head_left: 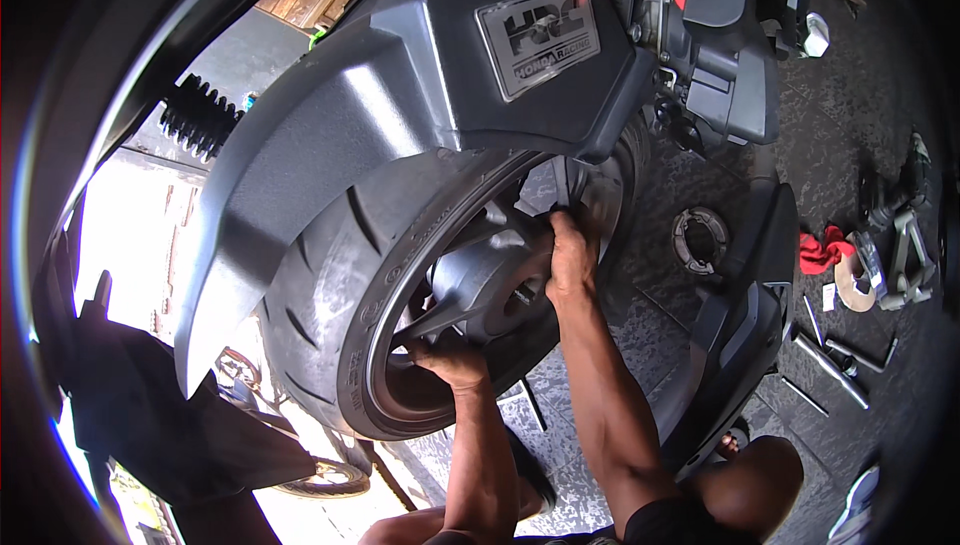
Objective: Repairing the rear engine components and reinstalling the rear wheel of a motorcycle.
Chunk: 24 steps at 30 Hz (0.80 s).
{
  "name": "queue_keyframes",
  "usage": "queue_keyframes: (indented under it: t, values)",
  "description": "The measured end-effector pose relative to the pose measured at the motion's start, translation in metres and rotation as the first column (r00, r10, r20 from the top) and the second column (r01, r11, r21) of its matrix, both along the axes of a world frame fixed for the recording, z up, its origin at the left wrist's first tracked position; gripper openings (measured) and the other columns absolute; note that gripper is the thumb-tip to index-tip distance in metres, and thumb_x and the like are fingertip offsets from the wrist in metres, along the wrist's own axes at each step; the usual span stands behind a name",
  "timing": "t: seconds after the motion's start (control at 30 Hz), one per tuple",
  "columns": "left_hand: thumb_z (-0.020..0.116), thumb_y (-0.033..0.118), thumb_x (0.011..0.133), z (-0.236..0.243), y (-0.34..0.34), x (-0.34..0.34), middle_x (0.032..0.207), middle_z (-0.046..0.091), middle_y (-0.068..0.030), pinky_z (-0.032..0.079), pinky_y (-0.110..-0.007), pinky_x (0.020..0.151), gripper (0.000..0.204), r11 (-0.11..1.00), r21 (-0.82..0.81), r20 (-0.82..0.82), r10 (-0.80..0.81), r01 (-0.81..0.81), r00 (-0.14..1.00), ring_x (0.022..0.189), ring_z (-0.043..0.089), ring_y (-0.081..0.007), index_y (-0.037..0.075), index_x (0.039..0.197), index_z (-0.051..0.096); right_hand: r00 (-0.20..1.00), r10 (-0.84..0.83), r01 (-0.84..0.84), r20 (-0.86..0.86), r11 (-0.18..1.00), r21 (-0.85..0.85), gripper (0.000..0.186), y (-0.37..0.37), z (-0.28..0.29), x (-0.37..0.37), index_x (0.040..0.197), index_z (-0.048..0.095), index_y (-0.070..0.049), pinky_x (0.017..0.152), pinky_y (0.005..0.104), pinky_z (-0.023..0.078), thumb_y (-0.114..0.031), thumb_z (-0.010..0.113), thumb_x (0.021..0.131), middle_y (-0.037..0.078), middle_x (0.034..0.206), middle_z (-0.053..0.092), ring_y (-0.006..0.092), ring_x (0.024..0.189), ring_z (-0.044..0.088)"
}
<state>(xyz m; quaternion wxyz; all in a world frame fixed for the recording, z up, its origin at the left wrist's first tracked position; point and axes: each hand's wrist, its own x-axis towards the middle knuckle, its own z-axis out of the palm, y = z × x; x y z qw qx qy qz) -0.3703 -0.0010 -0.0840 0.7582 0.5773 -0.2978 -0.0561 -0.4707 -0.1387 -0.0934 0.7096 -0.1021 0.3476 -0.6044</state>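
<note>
A scooter wheel [330, 275] with a wide black tyre and dark spokes stands tilted under a grey plastic mudguard [310, 135]. My left hand [447, 361] is closed round a spoke near the lower rim, its fingertips hidden inside the wheel. Higher up and to the right, my right hand [572, 253] grips another spoke next to the hub [500, 285]. Most of its fingers are hidden behind the spoke. A badge plate [538, 40] is fixed on the mudguard.
A ring of brake shoes [700, 241] lies on the dark tiled floor, right of the wheel. Beyond the exhaust [740, 330] lie several metal tools [832, 369], a red cloth [825, 250], a tape roll [855, 283] and a metal bracket [908, 257]. A black spring [200, 117] sits left of the mudguard.
</note>
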Motion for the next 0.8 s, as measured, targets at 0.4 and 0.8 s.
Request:
queue_keyframes:
  t: [0.4, 0.8]
  values:
    - [0.041, 0.036, 0.092, -0.011, 0.002, -0.002, 0.125, 0.056, -0.0203, 0.040, -0.044, 0.102, 0.059, 0.950, 0.171, 0.212, 0.222, -0.260, 0.952, 0.115, 0.054, -0.0286, -0.010, 0.126, 0.051, 0.999, 0.007, -0.012, -0.050, 0.996, -0.086, 0.024, -0.001, -0.002, -0.004, 0.103, 0.061, 0.001, 0.086, 0.0299, 0.043, -0.005, 0.057, 0.081, 0.006, 0.096, 0.059, 0.0169, 0.090, 0.055]
    - [0.026, 0.055, 0.093, -0.022, -0.005, -0.014, 0.144, 0.039, -0.0167, 0.023, -0.046, 0.113, 0.075, 0.982, -0.081, -0.203, 0.151, -0.171, 0.967, 0.134, 0.035, -0.0297, -0.001, 0.140, 0.038, 0.994, 0.073, -0.091, -0.086, 0.968, -0.232, 0.022, -0.011, 0.006, 0.000, 0.105, 0.061, -0.001, 0.086, 0.0280, 0.044, -0.002, 0.060, 0.083, 0.004, 0.099, 0.061, 0.0139, 0.093, 0.057]
